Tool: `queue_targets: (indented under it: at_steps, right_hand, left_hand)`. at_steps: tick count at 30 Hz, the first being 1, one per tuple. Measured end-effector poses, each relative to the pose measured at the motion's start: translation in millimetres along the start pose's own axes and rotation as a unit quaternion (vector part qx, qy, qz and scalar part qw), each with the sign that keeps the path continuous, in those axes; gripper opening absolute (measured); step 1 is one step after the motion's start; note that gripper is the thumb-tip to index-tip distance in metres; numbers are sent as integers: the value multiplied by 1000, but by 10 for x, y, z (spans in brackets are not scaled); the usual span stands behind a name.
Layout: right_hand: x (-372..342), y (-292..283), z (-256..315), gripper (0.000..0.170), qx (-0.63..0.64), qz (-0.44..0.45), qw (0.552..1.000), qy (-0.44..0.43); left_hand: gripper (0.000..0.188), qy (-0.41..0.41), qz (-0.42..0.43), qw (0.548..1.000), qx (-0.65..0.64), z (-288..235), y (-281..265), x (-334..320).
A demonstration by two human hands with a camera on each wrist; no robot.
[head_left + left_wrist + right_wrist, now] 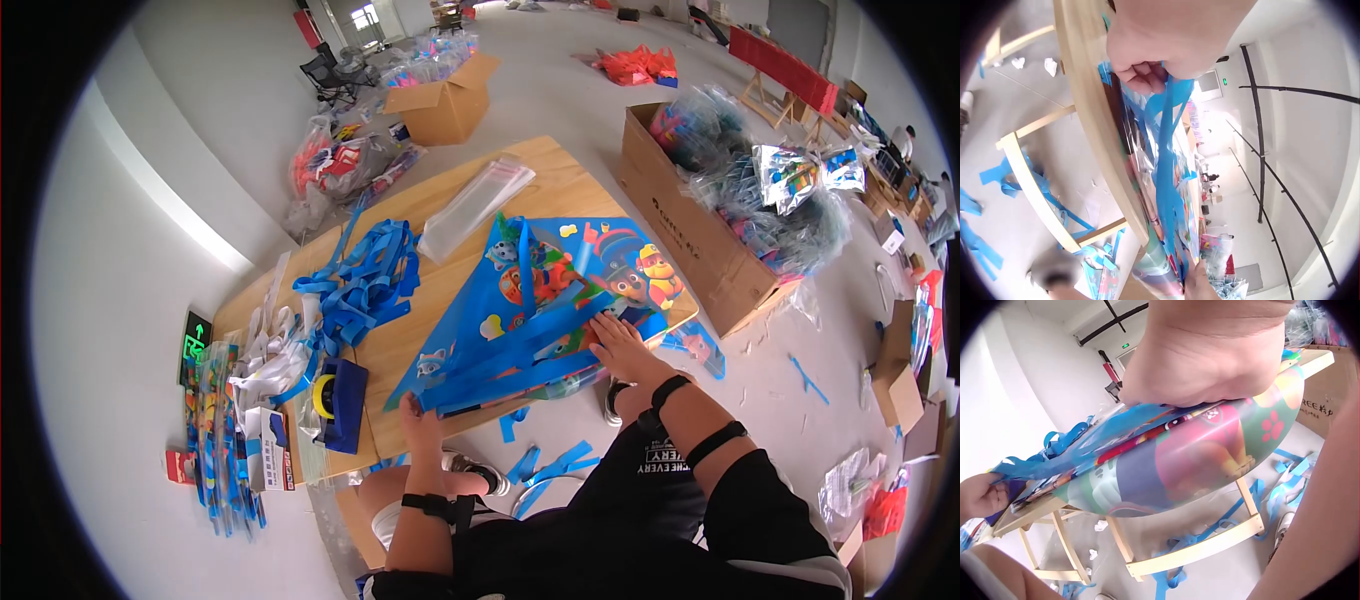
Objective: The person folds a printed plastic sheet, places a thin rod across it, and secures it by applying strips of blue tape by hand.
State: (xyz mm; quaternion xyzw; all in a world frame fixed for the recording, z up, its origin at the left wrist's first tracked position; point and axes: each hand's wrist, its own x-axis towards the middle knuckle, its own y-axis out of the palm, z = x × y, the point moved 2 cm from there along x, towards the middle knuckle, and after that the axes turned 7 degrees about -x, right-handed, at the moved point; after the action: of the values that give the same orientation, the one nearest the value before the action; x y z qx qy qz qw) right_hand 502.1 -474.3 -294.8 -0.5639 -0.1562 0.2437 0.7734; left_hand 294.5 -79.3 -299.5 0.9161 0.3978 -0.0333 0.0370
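A blue kite printed with cartoon dogs lies spread on the wooden table. Long blue streamers run lengthwise across it. At the kite's left end, my left hand pinches the streamers; in the left wrist view they run taut from its curled fingers. My right hand rests with extended fingers on the streamers near the other end. The kite's printed edge hangs over the table's front in the right wrist view. My right palm hides part of the sheet below it.
A heap of blue streamers and clear plastic sleeves lie on the table. A navy tape dispenser sits at the left edge. Beyond the right edge stands a large carton of wrapped goods. Streamer scraps litter the floor.
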Motion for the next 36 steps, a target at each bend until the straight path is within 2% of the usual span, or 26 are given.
queue_targets:
  at_steps: [1,3,8,9,10,12,17,20,25,30,36]
  right_hand:
    - [5,-1,-12,70,1,0,1000,3]
    - [34,-36,-59,59,29,-22,999,-8]
    - [33,-122,-40,50,26,-62,997,-22]
    - [30,-128,-17,49,26,-78,996,-26]
    - [22,-126,0,49,24,-79,996,-24]
    - [2,-132,40,49,34,-113,993,-15]
    - [-29,-90,105,48,27,-134,991,12]
    - [-45,-108,129,51,41,-138,989,22]
    - [-64,-109,148,56,39,-128,991,29]
    - [-76,-156,188,60,18,-106,994,33]
    - [-96,-144,205,62,19,-117,993,27]
  left_hand:
    - [42,13,1,1000,16,-19,-19,-11]
    - [44,-3,-9,1000,14,-47,-44,-9]
    - [49,-25,-28,999,8,21,-105,2]
    - [48,40,-28,998,39,36,-117,13]
    - [47,105,-29,992,70,57,-118,24]
    - [47,89,-31,991,94,73,-131,9]
    - [48,60,-38,989,130,-50,-93,-85]
    - [48,88,-40,989,114,-31,-94,-87]
    - [48,145,-62,955,252,8,-200,-43]
    - [49,124,-63,972,191,15,-235,-4]
    - [55,98,-38,988,114,71,-253,71]
